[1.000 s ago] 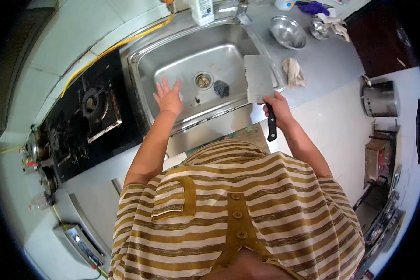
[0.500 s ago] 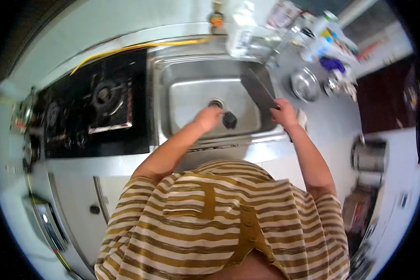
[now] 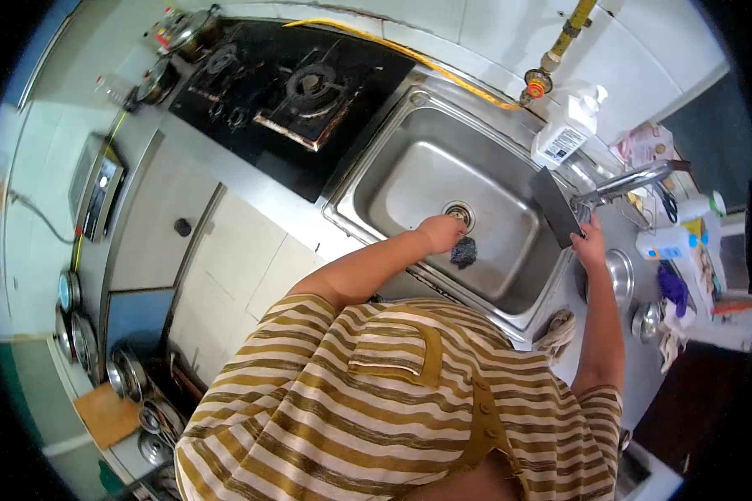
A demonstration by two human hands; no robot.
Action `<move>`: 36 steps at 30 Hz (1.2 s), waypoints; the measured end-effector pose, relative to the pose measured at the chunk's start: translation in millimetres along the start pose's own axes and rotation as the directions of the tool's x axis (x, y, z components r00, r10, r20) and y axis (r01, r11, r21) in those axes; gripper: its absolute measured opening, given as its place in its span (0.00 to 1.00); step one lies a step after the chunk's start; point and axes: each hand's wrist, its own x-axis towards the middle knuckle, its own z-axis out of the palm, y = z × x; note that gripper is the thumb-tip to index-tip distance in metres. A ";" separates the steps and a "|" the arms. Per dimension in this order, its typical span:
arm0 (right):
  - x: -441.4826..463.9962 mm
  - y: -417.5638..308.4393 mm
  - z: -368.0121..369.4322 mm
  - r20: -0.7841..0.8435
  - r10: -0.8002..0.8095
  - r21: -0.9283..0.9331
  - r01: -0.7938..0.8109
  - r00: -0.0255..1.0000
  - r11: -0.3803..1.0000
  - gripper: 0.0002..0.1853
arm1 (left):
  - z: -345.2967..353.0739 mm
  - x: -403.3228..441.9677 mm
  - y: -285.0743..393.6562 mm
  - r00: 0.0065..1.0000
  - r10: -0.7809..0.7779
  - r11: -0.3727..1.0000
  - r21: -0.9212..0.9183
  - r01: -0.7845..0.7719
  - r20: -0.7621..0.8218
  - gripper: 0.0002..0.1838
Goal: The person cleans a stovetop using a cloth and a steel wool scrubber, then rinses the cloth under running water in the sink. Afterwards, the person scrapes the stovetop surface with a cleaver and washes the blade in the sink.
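My left hand [image 3: 442,233] is closed over the stainless steel sink [image 3: 401,179], close to the drain [image 3: 459,216]. From its fingers hangs a dark, speckled scouring pad [image 3: 464,252]. At the sink's right end, my right hand [image 3: 590,242] is wrapped round the handle of a cleaver [image 3: 555,203]. The handle itself is mostly hidden by the fingers. The broad grey blade points up and left over the sink's right rim, beside the chrome faucet [image 3: 635,180].
A black gas stove [image 3: 309,88] adjoins the sink on the left. Behind the basin stands a white pump bottle [image 3: 572,125], near a yellow hose [image 3: 426,60]. Metal bowls [image 3: 620,275] and a crumpled cloth [image 3: 556,332] lie on the right counter.
My view has turned, so the sink now appears tilted and further right, with more of the stove side showing. The cleaver is nearer the faucet; both hands keep their hold.
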 end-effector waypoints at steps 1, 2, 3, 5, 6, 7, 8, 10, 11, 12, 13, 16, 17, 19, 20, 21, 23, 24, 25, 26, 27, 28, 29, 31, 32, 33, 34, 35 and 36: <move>0.8 -0.4 1.0 0.015 -0.019 0.006 0.019 1.000 1.000 0.16 | 3.5 -0.9 1.7 0.999 0.004 0.999 -0.033 -0.005 -0.038 0.14; -0.5 -0.5 0.2 -0.011 -0.085 -0.044 0.084 0.996 0.995 0.15 | 7.5 -1.1 4.3 0.999 -0.013 0.999 -0.034 0.011 -0.050 0.14; -3.1 -0.2 -1.7 -0.037 -0.149 -0.095 0.145 0.988 0.985 0.14 | 11.3 -0.4 7.3 0.998 -0.040 0.999 -0.006 0.039 -0.051 0.14; -12.9 -8.0 -7.7 -0.015 -0.145 -0.145 0.141 0.989 0.979 0.13 | 9.1 -0.5 20.8 0.996 -0.071 0.997 0.022 0.073 -0.060 0.14; -16.7 -12.9 -11.5 0.000 -0.127 -0.199 0.125 0.992 0.972 0.13 | 7.6 -0.4 27.1 0.993 -0.095 0.995 0.019 0.096 -0.069 0.14; -22.3 -22.8 -17.8 0.003 -0.134 -0.196 0.132 0.991 0.972 0.13 | 8.3 -0.7 31.9 0.990 -0.117 0.993 0.018 0.118 -0.075 0.13; -29.5 -34.5 -26.5 0.072 -0.169 -0.239 0.181 0.983 0.954 0.14 | 10.7 0.4 35.4 0.990 -0.119 0.992 0.020 0.121 -0.078 0.13; -37.1 -52.8 -38.6 0.134 -0.201 -0.275 0.232 0.970 0.933 0.15 | 11.9 5.1 40.8 0.985 -0.139 0.990 0.002 0.140 -0.098 0.14; -38.8 -58.4 -42.8 0.180 -0.193 -0.335 0.245 0.965 0.910 0.15 | 11.2 6.4 44.4 0.986 -0.137 0.990 0.006 0.138 -0.098 0.14; -41.7 -64.4 -44.9 0.223 -0.180 -0.394 0.257 0.958 0.882 0.14 | 10.2 8.5 47.7 0.983 -0.132 0.991 0.021 0.135 -0.127 0.14; -47.7 -74.1 -44.8 0.218 -0.180 -0.395 0.255 0.959 0.883 0.14 | 8.4 11.5 51.8 0.980 -0.125 0.991 0.035 0.132 -0.157 0.14; -64.9 -105.4 -33.8 0.139 -0.093 -0.437 0.146 0.986 0.888 0.14 | 1.8 23.5 59.6 0.954 -0.084 0.994 0.039 0.099 -0.288 0.12; -67.5 -111.8 -27.2 0.062 -0.135 -0.328 0.148 0.989 0.933 0.13 | 5.4 29.9 56.5 0.956 -0.082 0.995 0.037 0.096 -0.282 0.12; -69.5 -123.1 -12.1 -0.020 -0.157 -0.214 0.149 0.987 0.965 0.12 | 13.3 42.1 52.3 0.885 0.036 0.998 0.055 -0.012 -0.464 0.15; -66.2 -128.4 -3.5 -0.057 -0.193 -0.242 0.174 0.979 0.954 0.12 | 11.9 44.5 58.9 0.888 0.038 0.998 0.053 -0.015 -0.459 0.15; -61.5 -129.3 3.9 -0.092 -0.231 -0.272 0.199 0.969 0.942 0.13 | 10.8 47.3 66.1 0.861 0.052 0.998 0.045 -0.034 -0.506 0.17; -49.8 -119.0 26.2 -0.119 -0.331 -0.254 0.294 0.936 0.922 0.12 | 8.7 52.6 77.6 0.834 0.063 0.998 0.034 -0.053 -0.549 0.20; -44.2 -113.6 33.9 -0.147 -0.432 -0.237 0.392 0.890 0.889 0.12 | 9.0 55.0 81.2 0.838 0.117 0.992 0.025 -0.122 -0.532 0.22; -40.3 -126.6 33.1 -0.144 -0.429 -0.238 0.389 0.892 0.890 0.12 | 8.6 57.0 83.9 0.838 0.172 0.982 0.017 -0.191 -0.517 0.25; -38.6 -152.1 30.1 0.060 -0.037 0.061 0.033 0.997 0.998 0.11 | 7.7 57.4 88.1 0.840 0.171 0.981 0.013 -0.192 -0.515 0.25; -37.3 -168.7 30.2 0.354 0.291 0.252 -0.390 0.889 0.886 0.10 | 7.4 56.5 93.2 0.840 0.219 0.969 0.013 -0.246 -0.497 0.27; -35.5 -173.3 34.0 0.353 0.296 0.249 -0.394 0.888 0.885 0.10 | 9.1 56.7 95.3 0.837 0.268 0.954 0.012 -0.299 -0.477 0.29; -33.5 -175.7 37.9 0.369 0.284 0.328 -0.410 0.885 0.851 0.10 | 10.8 57.5 95.3 0.837 0.269 0.953 0.009 -0.302 -0.476 0.29; -26.0 -173.8 44.6 0.417 0.297 0.419 -0.472 0.859 0.776 0.10 | 14.2 58.9 93.8 0.857 0.352 0.927 0.016 -0.374 -0.375 0.33; -23.0 -171.4 44.5 0.414 0.298 0.419 -0.471 0.860 0.776 0.10 | 18.1 60.4 91.8 0.856 0.354 0.926 0.017 -0.376 -0.375 0.33; -20.6 -169.2 44.1 0.444 0.310 0.425 -0.502 0.841 0.753 0.10 | 21.6 61.7 90.0 0.842 0.400 0.903 -0.004 -0.430 -0.362 0.34; -18.4 -168.7 42.8 0.472 0.320 0.429 -0.531 0.822 0.730 0.11 | 23.2 63.0 89.8 0.824 0.445 0.875 -0.024 -0.483 -0.349 0.36; -17.1 -165.2 44.2 0.493 0.339 0.455 -0.570 0.801 0.684 0.11 | 25.5 63.1 89.5 0.833 0.443 0.870 -0.067 -0.489 -0.331 0.38; -17.3 -162.9 44.2 0.490 0.340 0.456 -0.568 0.803 0.685 0.11 | 26.5 63.9 87.7 0.831 0.447 0.868 -0.066 -0.493 -0.332 0.38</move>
